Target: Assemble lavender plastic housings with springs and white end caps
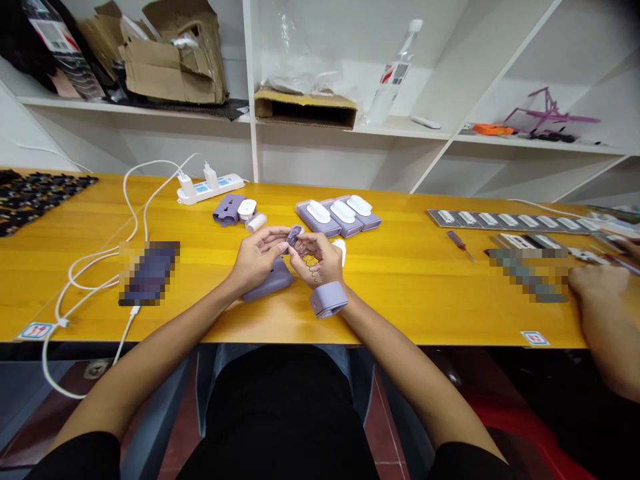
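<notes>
In front of me, my left hand point(260, 257) and my right hand point(320, 257) meet above the table. Their fingertips pinch a small, dark purple oval part point(294, 235). Thin looped coils point(314, 267) show beside my right fingers; what they belong to I cannot make out. A lavender, box-like piece point(329, 300) sits against my right wrist. Under my left hand lies a lavender case point(270, 280), partly covered. A white piece point(340, 250) is partly hidden behind my right hand.
Behind my hands are lavender cases with white tops point(343, 213), a lavender holder point(229, 210) and a white round plug point(247, 209). A power strip point(210, 189), cable and phone point(150, 273) lie left. To the right are a screwdriver point(460, 245) and another person's hand point(597, 280).
</notes>
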A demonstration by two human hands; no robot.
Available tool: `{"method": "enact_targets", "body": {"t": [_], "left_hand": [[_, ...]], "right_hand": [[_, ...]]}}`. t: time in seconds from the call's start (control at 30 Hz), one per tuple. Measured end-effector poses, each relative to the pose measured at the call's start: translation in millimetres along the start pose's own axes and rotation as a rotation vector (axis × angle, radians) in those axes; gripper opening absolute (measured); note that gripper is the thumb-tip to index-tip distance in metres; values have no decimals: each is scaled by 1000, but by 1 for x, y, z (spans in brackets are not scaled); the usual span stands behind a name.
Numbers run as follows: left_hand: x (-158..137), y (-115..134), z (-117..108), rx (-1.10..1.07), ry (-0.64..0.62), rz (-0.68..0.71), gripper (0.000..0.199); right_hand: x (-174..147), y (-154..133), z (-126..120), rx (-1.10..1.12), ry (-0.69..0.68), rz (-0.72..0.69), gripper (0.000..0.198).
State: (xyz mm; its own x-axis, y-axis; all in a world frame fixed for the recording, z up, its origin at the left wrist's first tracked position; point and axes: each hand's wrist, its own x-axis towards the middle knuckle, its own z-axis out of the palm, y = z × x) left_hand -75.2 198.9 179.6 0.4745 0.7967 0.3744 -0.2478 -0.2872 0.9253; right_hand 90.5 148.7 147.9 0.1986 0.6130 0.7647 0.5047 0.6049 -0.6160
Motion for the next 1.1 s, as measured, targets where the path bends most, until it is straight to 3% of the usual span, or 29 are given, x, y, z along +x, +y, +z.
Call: {"method": "enact_targets", "body": {"t": [0.17, 0.3, 0.43, 0.53, 0.67, 0.9, 1.1], "left_hand": [[1, 8, -5, -51, -149, -16, 71], [2, 11, -7, -31, -207, -16, 62], [2, 12, -8, 15, -202, -14, 59], [2, 10, -8, -13, -180, -6, 58], [2, 8, -9, -87, -154, -42, 61], [0, 9, -10, -137, -113, -108, 64], [-1, 9, -10, -68, -82, -125, 54]], "right_hand": [[2, 4, -1, 47, -53, -32, 34], [3, 8, 0, 108, -62, -9, 33], [7, 8, -3, 199, -58, 94, 32], [9, 6, -7, 220, -103, 93, 30], [9, 4, -9, 91, -84, -21, 28], [11, 2, -16, -115, -119, -346, 30], [15, -3, -19, -149, -137, -420, 32]]}}
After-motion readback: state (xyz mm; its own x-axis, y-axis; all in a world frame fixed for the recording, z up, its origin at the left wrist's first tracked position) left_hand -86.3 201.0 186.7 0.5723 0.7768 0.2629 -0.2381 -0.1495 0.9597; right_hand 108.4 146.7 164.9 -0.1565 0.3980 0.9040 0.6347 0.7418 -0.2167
